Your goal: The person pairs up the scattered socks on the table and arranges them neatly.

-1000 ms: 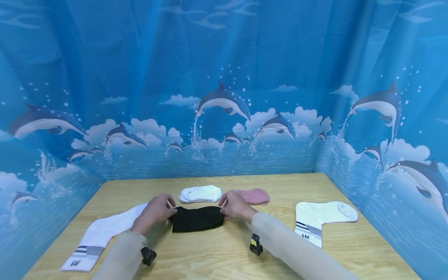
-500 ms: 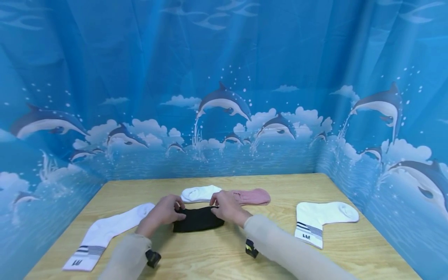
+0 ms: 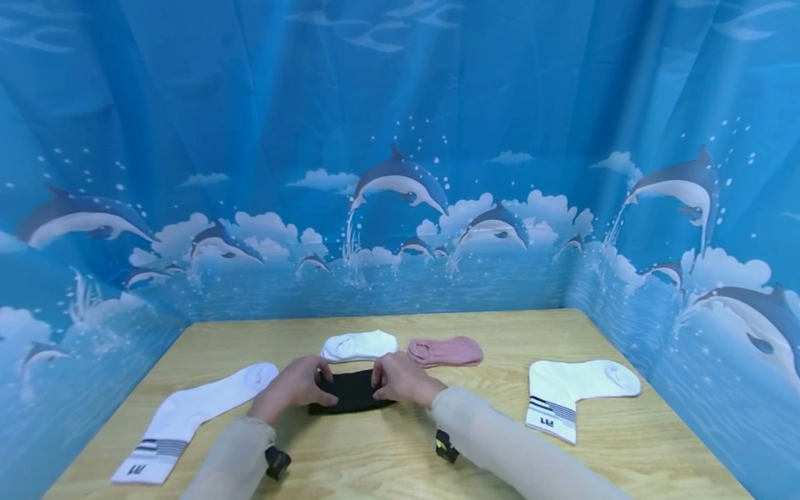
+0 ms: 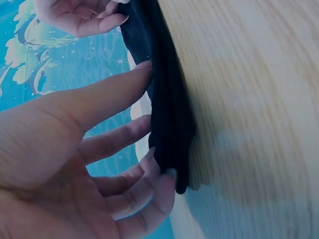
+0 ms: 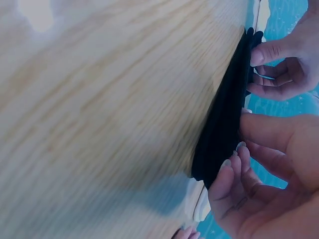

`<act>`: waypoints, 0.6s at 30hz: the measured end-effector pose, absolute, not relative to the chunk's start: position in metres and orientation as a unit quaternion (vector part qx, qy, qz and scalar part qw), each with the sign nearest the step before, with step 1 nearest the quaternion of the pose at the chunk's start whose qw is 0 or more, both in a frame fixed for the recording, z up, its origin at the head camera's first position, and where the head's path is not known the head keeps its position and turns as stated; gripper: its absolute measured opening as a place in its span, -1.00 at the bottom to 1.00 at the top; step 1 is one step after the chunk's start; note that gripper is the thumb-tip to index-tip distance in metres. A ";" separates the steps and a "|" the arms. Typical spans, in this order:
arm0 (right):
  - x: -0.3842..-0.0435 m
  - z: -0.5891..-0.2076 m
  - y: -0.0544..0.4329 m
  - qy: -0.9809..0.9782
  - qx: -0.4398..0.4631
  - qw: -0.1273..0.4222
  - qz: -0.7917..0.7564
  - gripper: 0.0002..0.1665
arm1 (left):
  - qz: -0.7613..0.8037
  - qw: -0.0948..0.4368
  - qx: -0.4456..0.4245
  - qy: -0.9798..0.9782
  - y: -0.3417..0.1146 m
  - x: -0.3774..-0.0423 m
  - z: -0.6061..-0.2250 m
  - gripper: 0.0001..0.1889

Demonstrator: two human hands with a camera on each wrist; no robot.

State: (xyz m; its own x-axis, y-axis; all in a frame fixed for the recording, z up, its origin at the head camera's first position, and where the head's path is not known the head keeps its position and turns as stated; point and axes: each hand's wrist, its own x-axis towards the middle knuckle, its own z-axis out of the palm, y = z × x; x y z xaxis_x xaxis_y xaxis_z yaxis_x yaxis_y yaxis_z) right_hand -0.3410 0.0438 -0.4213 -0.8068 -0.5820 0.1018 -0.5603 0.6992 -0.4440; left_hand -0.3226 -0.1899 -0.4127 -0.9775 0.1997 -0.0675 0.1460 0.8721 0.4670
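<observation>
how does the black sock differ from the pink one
The black sock is dark, the pink sock much lighter. The left hand and right hand hold the black sock; neither holds the pink sock. The black sock sits nearer, the pink sock farther back. Both look plain-coloured.

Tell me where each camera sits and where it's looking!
Head: on the head, facing forward and down at the pale wooden table; left hand, right hand and beige cloth sleeves show.
Left wrist: on that wrist, facing left hand; right hand shows too.
Right wrist: on that wrist, facing right hand; left hand shows too.
Both wrist views share the long black fabric sock.
</observation>
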 end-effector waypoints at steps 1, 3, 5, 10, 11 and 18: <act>-0.341 -0.422 0.045 0.921 -0.311 0.025 -0.233 -0.81 | 0.237 0.060 0.087 0.966 -0.190 -0.322 -0.412 -0.59; -0.342 -0.423 0.047 0.920 -0.313 0.030 -0.233 -0.78 | 0.237 0.067 0.084 0.966 -0.190 -0.322 -0.412 -0.57; -0.343 -0.423 0.048 0.920 -0.310 0.040 -0.234 -0.75 | 0.236 0.071 0.082 0.966 -0.190 -0.322 -0.411 -0.55; -0.342 -0.424 0.051 0.920 -0.308 0.056 -0.237 -0.70 | 0.230 0.082 0.076 0.967 -0.189 -0.321 -0.410 -0.51; -0.342 -0.424 0.052 0.920 -0.309 0.056 -0.236 -0.69 | 0.229 0.084 0.076 0.967 -0.189 -0.321 -0.410 -0.51; -0.342 -0.424 0.055 0.923 -0.308 0.054 -0.225 -0.64 | 0.232 0.078 0.083 0.966 -0.191 -0.317 -0.407 -0.51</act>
